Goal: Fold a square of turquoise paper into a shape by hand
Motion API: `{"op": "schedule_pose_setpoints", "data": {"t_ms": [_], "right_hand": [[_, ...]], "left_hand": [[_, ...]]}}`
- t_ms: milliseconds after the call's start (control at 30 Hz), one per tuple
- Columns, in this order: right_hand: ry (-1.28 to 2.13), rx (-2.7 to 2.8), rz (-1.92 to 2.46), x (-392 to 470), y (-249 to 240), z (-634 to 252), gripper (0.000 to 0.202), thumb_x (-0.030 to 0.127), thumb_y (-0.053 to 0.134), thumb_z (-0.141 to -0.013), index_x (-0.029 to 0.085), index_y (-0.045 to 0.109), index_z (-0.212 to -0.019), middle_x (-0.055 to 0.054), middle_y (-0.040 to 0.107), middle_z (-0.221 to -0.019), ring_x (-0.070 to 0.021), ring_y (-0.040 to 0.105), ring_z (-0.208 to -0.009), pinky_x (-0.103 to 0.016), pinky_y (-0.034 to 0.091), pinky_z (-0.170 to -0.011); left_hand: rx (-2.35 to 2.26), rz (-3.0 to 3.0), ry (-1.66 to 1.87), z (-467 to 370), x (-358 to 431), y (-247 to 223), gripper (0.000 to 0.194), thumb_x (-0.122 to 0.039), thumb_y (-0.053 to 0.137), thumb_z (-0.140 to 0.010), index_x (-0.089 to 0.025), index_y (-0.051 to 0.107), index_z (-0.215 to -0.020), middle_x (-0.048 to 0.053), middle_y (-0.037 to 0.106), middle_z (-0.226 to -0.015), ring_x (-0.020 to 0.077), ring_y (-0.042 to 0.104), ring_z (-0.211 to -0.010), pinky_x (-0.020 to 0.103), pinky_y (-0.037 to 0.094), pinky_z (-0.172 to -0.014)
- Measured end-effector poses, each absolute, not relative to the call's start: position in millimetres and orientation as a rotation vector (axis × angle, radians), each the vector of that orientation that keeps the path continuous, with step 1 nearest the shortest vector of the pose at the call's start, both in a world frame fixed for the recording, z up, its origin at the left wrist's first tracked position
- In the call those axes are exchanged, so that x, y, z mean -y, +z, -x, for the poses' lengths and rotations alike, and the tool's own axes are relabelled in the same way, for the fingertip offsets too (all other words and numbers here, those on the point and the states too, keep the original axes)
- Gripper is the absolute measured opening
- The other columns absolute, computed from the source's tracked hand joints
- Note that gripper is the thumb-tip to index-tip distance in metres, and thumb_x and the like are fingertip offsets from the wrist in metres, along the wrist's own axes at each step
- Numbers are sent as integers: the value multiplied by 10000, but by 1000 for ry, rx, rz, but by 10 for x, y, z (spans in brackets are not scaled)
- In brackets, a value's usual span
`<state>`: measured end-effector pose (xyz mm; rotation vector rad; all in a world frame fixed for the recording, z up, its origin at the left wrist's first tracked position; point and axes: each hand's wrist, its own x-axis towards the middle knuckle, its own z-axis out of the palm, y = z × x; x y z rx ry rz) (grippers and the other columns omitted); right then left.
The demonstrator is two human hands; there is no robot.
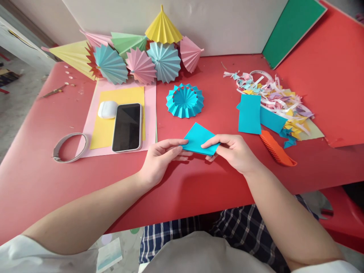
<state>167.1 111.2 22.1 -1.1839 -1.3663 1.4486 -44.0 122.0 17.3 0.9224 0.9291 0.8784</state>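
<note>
L hand (160,157) pinches the left corner of the turquoise paper square (197,136); R hand (236,153) grips the right corner, one fingertip flat on top, others under. Sheet's just off the tabletop (216,189), nr the pleated paper ring (184,110). Best technique, prob.: align edges w/ light, even pressure; don't buckle corners.

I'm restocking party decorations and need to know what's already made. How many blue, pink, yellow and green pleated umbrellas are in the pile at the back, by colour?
Blue umbrellas: 2
Pink umbrellas: 3
Yellow umbrellas: 2
Green umbrella: 1
Total: 8 visible in those colours
</note>
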Motion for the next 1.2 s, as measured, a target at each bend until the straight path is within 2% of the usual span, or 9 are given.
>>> {"op": "schedule_pose_setpoints", "data": {"t_ms": [167,267,433,600,733,867,1000,1100,1200], "right_hand": [[1424,1369,1177,-1112,216,-1668,274,77,489,-774,223,709,-843,28,678,-714,-102,666,-598,-229,561,-603],[1424,1364,1176,-1113,210,-1664,265,82,491,-777,218,709,-845,25,676,-715,-100,664,-590,-219,560,-591],[1416,1392,1183,-1117,208,-1659,260,89,492,-782,218,707,-850,21,675,-731,-101,661,-601,-223,560,-600],[1389,1427,1189,-1118,202,-1663,293,59,476,-765,217,711,-836,16,659,-762,-90,639,-610,-231,553,-625],[1445,1298,1116,-1118,202,-1669,280,154,425,-834,190,699,-874,-28,653,-848,-128,640,-692,-283,564,-629],[1369,1286,1181,-1105,220,-1633,153,292,572,-808,193,679,-856,-17,645,-807,-130,623,-682,-267,555,-599],[1125,1400,1284,-1075,225,-1557,81,244,667,-738,210,648,-808,10,643,-793,-106,608,-724,-225,527,-677],[1097,1391,1243,-1045,222,-1507,148,214,659,-742,237,601,-876,18,635,-843,-106,608,-772,-217,519,-680],[1170,1373,1216,-1019,234,-1477,357,202,646,-752,290,529,-1078,28,633,-835,-100,607,-720,-230,524,-667]], "left_hand": [[-863,-901,893,468,-1234,147,201,-171,573,-795,-144,664,-972,58,719,-831,216,690,-806,332,577,-704],[-851,-901,907,472,-1239,149,202,-205,549,-815,-133,663,-966,66,714,-848,226,690,-804,339,580,-687],[-972,-1000,901,431,-1230,142,191,-277,636,-785,-162,661,-935,40,713,-814,197,694,-745,318,585,-663],[-986,-1111,834,413,-1221,124,135,-242,671,-761,-155,678,-864,24,712,-733,162,691,-697,268,584,-667],[-1035,-1136,889,413,-1219,127,132,-237,667,-766,-161,670,-873,12,707,-719,145,685,-686,263,582,-682],[-1045,-1205,894,417,-1209,127,115,-234,643,-785,-160,660,-871,10,701,-725,137,679,-700,254,576,-688],[-935,-1432,716,427,-1184,117,97,-217,605,-811,-167,669,-865,18,708,-793,128,673,-743,225,556,-705],[-889,-1642,649,428,-1162,105,107,-211,606,-808,-182,683,-877,17,716,-837,124,667,-753,217,540,-713],[-890,-1777,663,428,-1144,103,108,-203,615,-802,-197,690,-879,4,722,-850,124,669,-763,208,531,-718]]}}
